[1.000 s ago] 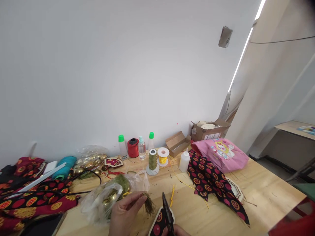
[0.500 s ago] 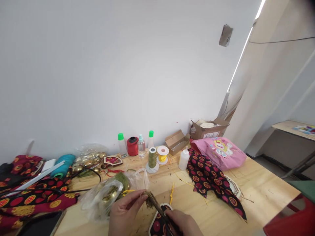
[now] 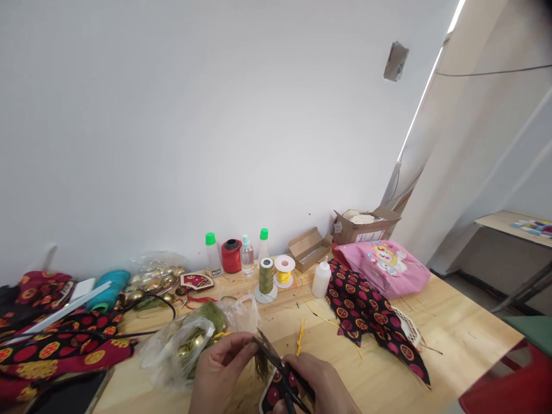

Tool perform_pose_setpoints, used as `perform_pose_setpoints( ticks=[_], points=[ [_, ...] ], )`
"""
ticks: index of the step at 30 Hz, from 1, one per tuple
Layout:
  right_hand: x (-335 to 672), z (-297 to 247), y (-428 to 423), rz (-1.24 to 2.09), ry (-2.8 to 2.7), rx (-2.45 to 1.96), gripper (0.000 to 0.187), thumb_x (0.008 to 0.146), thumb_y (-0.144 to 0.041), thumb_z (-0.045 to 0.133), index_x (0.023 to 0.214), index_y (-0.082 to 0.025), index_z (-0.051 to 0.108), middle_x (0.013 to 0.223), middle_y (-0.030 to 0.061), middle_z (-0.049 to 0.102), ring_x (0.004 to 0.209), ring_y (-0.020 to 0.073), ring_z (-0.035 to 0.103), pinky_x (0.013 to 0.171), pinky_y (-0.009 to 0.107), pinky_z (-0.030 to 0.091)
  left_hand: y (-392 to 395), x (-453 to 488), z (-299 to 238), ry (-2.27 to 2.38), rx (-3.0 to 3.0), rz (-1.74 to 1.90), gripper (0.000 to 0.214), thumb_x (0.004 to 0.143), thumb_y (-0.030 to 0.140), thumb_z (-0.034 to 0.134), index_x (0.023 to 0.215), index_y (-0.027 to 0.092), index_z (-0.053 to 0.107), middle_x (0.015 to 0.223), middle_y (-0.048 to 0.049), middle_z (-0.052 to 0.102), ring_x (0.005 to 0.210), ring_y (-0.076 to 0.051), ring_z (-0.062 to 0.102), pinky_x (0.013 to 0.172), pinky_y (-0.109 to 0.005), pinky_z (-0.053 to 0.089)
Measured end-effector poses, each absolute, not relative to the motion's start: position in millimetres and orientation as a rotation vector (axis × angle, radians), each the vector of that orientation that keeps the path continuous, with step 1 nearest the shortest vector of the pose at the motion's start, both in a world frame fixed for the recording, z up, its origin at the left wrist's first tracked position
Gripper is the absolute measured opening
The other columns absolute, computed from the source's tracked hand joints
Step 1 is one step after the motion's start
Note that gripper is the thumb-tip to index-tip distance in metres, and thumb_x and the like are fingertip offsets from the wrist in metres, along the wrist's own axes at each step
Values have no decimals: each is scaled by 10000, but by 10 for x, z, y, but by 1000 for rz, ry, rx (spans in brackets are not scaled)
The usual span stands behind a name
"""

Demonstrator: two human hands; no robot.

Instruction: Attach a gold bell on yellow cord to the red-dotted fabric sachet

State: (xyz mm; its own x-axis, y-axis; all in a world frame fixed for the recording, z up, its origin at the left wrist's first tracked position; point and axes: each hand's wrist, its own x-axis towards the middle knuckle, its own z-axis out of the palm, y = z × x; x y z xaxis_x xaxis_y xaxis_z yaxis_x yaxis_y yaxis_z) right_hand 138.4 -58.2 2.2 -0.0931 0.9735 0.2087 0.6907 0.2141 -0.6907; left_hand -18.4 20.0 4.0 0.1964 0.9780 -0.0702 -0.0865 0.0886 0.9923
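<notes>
My left hand (image 3: 226, 368) pinches the top of an olive-green thread tassel (image 3: 261, 363), whose strands hang below the fingertips. In my right hand (image 3: 321, 379) is a pair of dark scissors (image 3: 278, 362), blades parted and their tips beside the tassel's top at my left fingers. Whether the blades touch the threads I cannot tell. Under the scissors lies a dark patterned fabric piece with a pale edge (image 3: 271, 394), partly hidden by them and my right hand. A clear plastic bag (image 3: 166, 351) with gold bells and green thread sits left of my left hand.
Behind my hands stand an olive thread spool (image 3: 267, 276), a yellow cord spool (image 3: 284, 271), a red spool (image 3: 232, 256) and a white squeeze bottle (image 3: 321, 279). Patterned cloth (image 3: 366, 305) and a pink bag (image 3: 383, 267) lie right. A phone (image 3: 66, 394) is at front left.
The scissor blades have opened, and their tips have risen to the tassel's top. The tassel now hangs straighter under my left fingers.
</notes>
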Motion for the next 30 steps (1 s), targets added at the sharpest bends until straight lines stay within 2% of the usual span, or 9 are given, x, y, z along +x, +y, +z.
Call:
perform_pose_setpoints(
  ticks=[6,12,20,30],
  points=[
    [1355,25,-563,550,-1837,-1544,233,615,-306,562,812,-182,558,647,-2,549,561,123,479,499,181,342,190,-148,61,918,1093,988,133,562,272,694,580,144,663,563,0,624,557,-124,544,538,-175,453],
    [1282,-5,-506,497,-1831,-1548,234,627,-383,533,740,-178,537,584,-11,484,509,122,439,453,186,320,180,-116,12,818,885,954,171,527,283,726,608,140,678,560,-8,649,542,-119,557,539,-182,460],
    [1237,-10,-462,476,-1776,-1487,202,604,-334,539,733,-180,525,569,-19,486,504,114,429,441,177,319,177,-99,3,749,796,915,155,531,253,736,629,143,689,565,-14,657,548,-109,574,545,-171,462],
    [1198,-20,-483,547,-1690,-1452,221,639,-400,499,604,-187,450,502,-42,417,445,88,385,399,160,287,168,-91,13,764,814,900,175,531,278,733,609,131,678,560,-16,652,521,-110,568,527,-188,462]
  ],
)
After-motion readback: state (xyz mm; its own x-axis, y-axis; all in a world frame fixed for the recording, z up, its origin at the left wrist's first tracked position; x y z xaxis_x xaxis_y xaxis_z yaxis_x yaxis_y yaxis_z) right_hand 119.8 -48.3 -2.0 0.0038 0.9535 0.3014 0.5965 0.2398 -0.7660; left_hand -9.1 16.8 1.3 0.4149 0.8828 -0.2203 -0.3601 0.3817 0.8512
